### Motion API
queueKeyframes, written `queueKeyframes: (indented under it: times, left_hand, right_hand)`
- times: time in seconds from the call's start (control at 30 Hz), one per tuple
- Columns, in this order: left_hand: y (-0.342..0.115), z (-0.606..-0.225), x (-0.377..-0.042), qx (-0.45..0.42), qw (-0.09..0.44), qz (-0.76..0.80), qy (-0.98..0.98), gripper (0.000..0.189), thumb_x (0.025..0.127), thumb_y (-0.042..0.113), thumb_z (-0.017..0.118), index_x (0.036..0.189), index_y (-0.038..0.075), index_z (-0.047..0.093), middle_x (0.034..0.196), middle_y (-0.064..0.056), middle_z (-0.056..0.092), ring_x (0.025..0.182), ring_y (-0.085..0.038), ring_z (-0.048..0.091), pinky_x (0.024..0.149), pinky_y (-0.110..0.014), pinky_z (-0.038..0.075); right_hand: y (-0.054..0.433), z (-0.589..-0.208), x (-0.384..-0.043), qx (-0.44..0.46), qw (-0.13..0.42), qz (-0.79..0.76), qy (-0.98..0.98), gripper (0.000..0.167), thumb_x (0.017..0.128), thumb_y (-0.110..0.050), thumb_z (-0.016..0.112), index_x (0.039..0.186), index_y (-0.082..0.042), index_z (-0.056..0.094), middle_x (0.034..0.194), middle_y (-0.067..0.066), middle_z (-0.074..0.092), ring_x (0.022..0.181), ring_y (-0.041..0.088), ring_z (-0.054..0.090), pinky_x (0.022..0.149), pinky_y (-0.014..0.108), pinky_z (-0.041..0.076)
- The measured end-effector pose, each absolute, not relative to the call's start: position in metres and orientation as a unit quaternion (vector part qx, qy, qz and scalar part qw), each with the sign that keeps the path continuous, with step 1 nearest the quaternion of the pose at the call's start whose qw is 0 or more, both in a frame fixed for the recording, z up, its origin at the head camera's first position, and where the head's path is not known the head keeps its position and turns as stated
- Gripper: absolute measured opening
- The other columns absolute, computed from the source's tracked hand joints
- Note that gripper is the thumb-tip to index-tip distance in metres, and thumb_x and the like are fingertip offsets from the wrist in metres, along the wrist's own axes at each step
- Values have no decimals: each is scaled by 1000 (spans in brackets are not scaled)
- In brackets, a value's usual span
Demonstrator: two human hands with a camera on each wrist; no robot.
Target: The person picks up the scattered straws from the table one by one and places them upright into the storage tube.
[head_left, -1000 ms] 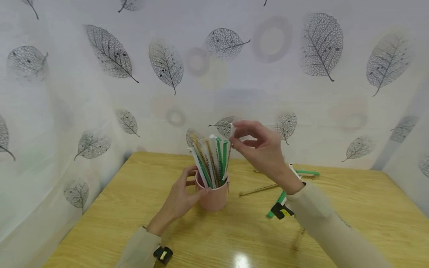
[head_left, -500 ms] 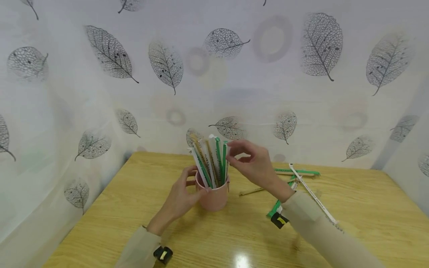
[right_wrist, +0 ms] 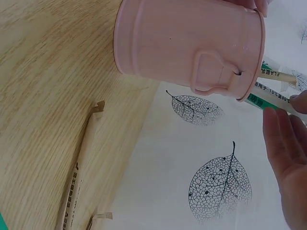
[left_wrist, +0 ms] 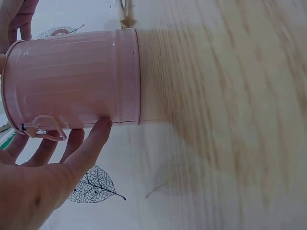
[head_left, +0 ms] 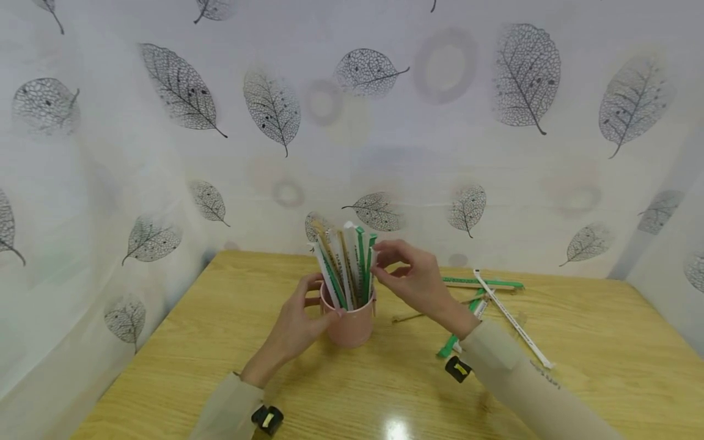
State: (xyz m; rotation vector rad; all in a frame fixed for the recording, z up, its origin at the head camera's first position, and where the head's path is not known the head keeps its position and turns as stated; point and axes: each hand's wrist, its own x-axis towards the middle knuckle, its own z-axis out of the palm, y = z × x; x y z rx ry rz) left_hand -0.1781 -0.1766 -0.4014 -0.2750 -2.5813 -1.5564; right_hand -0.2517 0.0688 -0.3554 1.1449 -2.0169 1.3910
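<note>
Right hand raised, narrow pinch on white straw, left hand lower, grasping pink cup (just below pinch)

Right hand: lower than a second ago, down nearer the pink cup;
Pinched white straw: lowered with it; its top no longer rises above the neighbouring green straws;
Right sleeve: shifted lower and leftward;
Loose white straw: mostly covered before, now bared.
</note>
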Motion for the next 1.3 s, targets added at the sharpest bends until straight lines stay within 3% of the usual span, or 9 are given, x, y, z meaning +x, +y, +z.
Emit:
queueKeyframes:
  times: [0.37,0.47,0.63,0.83,1.0,1.13,1.3]
  left_hand:
    - [-176,-401,-179,-98,67,-512,-851,72,90,31,79,149,22,40,145,-13,54,121,-35,64,101,-52,57]
    - [-176,-400,-179,-96,66,-510,-852,72,90,32,79,150,23,40,146,-12,54,121,-34,64,101,-51,57]
    - [-176,-400,-179,-98,65,-509,-852,71,91,33,78,150,23,39,146,-12,54,121,-34,64,100,-51,57]
    - [-177,-402,-178,-93,67,-507,-855,71,90,33,79,148,24,41,144,-12,55,120,-35,65,101,-53,57]
    - [-177,-403,-177,-91,61,-513,-852,71,90,33,79,149,25,40,145,-12,55,122,-35,63,102,-55,55]
    - [-177,-404,-177,-92,60,-516,-850,72,90,33,79,149,25,39,146,-12,54,122,-34,63,102,-56,55]
    - [-177,-403,-177,-91,61,-515,-850,72,90,34,79,150,26,39,146,-11,54,122,-34,63,103,-55,55]
  right_hand:
    - [93,-352,-244,412,173,444,-776,65,89,4,75,149,-5,51,107,13,77,88,22,76,70,27,64]
    - [112,-350,-240,403,133,421,-802,51,92,1,72,141,-8,61,110,9,77,91,19,75,72,26,63]
    - [154,-350,-233,441,54,339,-829,25,92,3,69,111,-13,76,103,3,78,88,10,72,68,22,61]
    - [200,-367,-215,504,-45,271,-819,23,88,8,70,97,-13,75,90,0,75,79,-2,65,60,18,56]
    - [229,-385,-200,478,-139,241,-833,26,87,7,71,94,-18,74,89,-9,73,79,-6,60,62,19,55]
    - [242,-395,-192,472,-134,216,-844,31,82,8,75,93,-21,74,90,-14,70,80,-6,59,63,20,54]
    - [245,-404,-183,504,-52,177,-844,39,71,11,79,90,-23,74,90,-16,66,82,-5,57,63,18,52]
